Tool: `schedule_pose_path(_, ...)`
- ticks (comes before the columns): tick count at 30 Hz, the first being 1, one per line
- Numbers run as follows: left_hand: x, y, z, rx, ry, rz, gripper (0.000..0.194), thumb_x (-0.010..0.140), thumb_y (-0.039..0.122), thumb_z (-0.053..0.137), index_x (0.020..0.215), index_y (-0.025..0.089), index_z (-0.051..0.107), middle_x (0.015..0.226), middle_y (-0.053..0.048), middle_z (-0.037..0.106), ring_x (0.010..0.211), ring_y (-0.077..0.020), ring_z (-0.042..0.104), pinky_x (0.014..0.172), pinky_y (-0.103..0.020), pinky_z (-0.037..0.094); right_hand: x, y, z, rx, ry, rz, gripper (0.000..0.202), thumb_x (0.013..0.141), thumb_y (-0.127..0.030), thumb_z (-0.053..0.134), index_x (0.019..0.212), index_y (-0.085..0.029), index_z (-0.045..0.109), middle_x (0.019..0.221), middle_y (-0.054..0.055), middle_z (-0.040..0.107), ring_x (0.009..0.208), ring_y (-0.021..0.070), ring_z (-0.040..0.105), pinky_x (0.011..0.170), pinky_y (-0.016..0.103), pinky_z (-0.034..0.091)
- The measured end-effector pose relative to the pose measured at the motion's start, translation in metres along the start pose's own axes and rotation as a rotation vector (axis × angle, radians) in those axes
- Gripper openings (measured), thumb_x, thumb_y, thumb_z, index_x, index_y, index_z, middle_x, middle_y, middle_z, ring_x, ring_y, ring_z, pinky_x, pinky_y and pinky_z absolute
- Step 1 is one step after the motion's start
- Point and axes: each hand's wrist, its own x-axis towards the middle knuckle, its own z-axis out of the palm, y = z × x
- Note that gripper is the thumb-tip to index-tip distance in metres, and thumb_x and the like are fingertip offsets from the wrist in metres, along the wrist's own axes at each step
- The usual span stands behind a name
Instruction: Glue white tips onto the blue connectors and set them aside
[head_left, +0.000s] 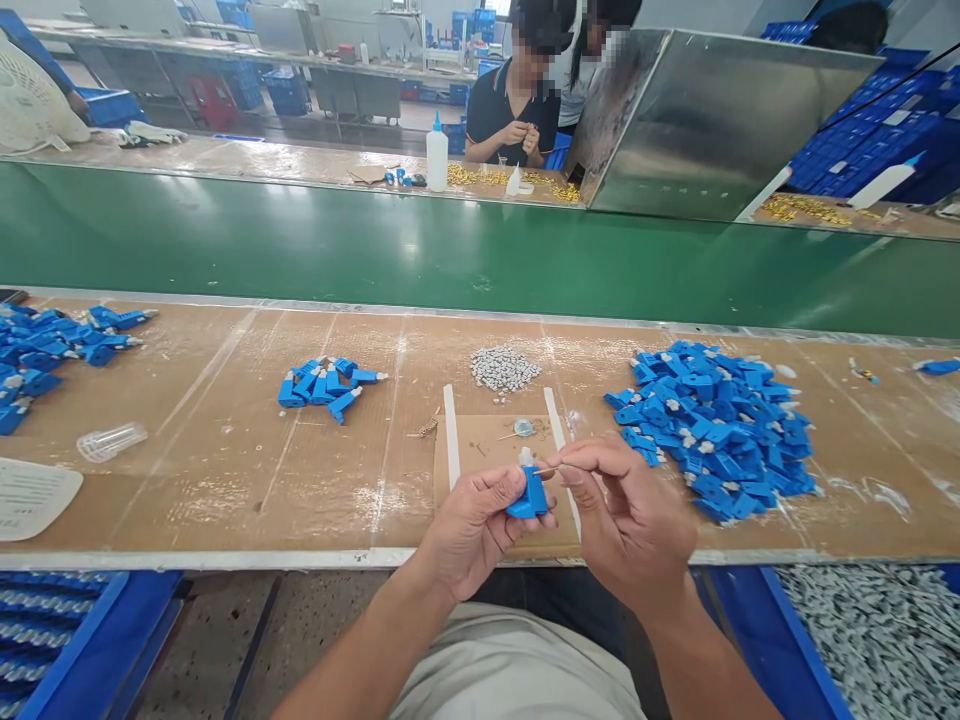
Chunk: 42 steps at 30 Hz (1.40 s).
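My left hand (pixel 466 525) is closed around a small blue plastic part (pixel 531 496) with a white tip, held above the front of the table. With its fingertips pinched, my right hand (pixel 634 520) holds a thin stick (pixel 547 470) like a toothpick, whose end meets the blue part near the white tip. Beyond my hands, a cardboard sheet (pixel 487 435) between white strips carries a small clear, bluish blob (pixel 523 428). Behind it is a heap of tiny grey pieces (pixel 504 369).
A large pile of blue parts (pixel 716 425) lies right; a smaller group (pixel 326 385) and another pile (pixel 52 345) lie left. A clear plastic cup (pixel 111 441) rests on its side. Across the green belt (pixel 300 235), a person (pixel 514 110) works near a white bottle (pixel 437 155).
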Motion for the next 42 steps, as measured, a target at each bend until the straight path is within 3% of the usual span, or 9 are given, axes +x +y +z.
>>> schedule_pose_path(8,-0.001,-0.001,-0.005,-0.045,-0.013,-0.016,0.023,0.088,0.028,0.071,0.095,0.007,0.076,0.08,-0.008,0.071,0.069,-0.012,0.071,0.063,-0.014,0.054,-0.002,-0.004,0.0,0.057,-0.001,0.032,0.019,0.095,-0.009,0.057,0.104,-0.025,0.061,0.094,0.005,0.068,0.092,0.0222,0.065,0.083,0.04,0.052)
schedule_pose_path(13,-0.003,0.001,-0.015,-0.102,-0.053,-0.082,0.031,0.089,0.027,0.069,0.111,0.006,0.073,0.087,-0.009,0.071,0.074,-0.0135,0.072,0.063,-0.013,0.055,0.0,-0.002,-0.007,0.396,0.198,0.278,0.005,0.096,-0.019,0.061,0.096,-0.021,0.066,0.099,0.005,0.061,0.075,0.0156,0.062,0.068,0.031,0.053)
schedule_pose_path(18,-0.006,0.002,-0.02,-0.141,-0.079,-0.123,0.031,0.088,0.027,0.07,0.112,0.008,0.073,0.088,-0.009,0.07,0.074,-0.0131,0.072,0.061,-0.012,0.055,-0.008,0.017,-0.016,0.589,0.245,0.478,0.005,0.092,-0.025,0.069,0.09,-0.02,0.069,0.092,0.002,0.059,0.064,0.0099,0.056,0.059,0.025,0.046)
schedule_pose_path(24,-0.005,0.002,-0.023,-0.153,-0.085,-0.123,0.031,0.086,0.026,0.072,0.111,0.007,0.073,0.088,-0.009,0.07,0.074,-0.0137,0.072,0.06,-0.012,0.055,-0.026,0.032,-0.01,0.327,0.131,0.496,0.005,0.092,-0.027,0.069,0.091,-0.022,0.07,0.083,0.0,0.059,0.066,0.0117,0.055,0.062,0.025,0.044)
schedule_pose_path(30,-0.005,0.006,-0.034,-0.174,0.014,-0.062,0.029,0.087,0.023,0.07,0.111,0.006,0.072,0.086,-0.01,0.072,0.074,-0.0143,0.072,0.06,-0.012,0.055,-0.03,0.041,0.009,0.107,-0.013,0.418,0.01,0.093,-0.029,0.066,0.095,-0.021,0.073,0.09,0.003,0.063,0.082,0.0171,0.062,0.07,0.028,0.05)
schedule_pose_path(33,-0.007,0.009,-0.042,-0.187,0.062,-0.045,0.027,0.088,0.021,0.068,0.111,0.006,0.072,0.085,-0.01,0.072,0.073,-0.014,0.072,0.059,-0.012,0.055,-0.028,0.044,0.008,0.063,-0.061,0.426,0.014,0.094,-0.032,0.065,0.099,-0.021,0.073,0.093,0.005,0.065,0.085,0.0189,0.064,0.072,0.03,0.052)
schedule_pose_path(38,-0.012,0.012,-0.057,-0.213,0.103,-0.021,0.028,0.087,0.022,0.071,0.111,0.007,0.071,0.085,-0.01,0.072,0.072,-0.0141,0.072,0.058,-0.013,0.056,0.008,0.054,-0.004,-0.023,-0.076,0.362,0.015,0.095,-0.034,0.063,0.094,-0.022,0.071,0.09,0.004,0.067,0.081,0.0188,0.063,0.071,0.03,0.051)
schedule_pose_path(42,-0.013,0.007,-0.066,-0.193,0.132,0.027,0.031,0.084,0.025,0.075,0.108,0.007,0.072,0.084,-0.011,0.073,0.069,-0.0147,0.072,0.055,-0.014,0.055,0.056,0.08,0.002,-0.219,-0.284,0.21,0.014,0.096,-0.029,0.06,0.093,-0.021,0.071,0.085,0.003,0.067,0.074,0.018,0.062,0.068,0.03,0.048)
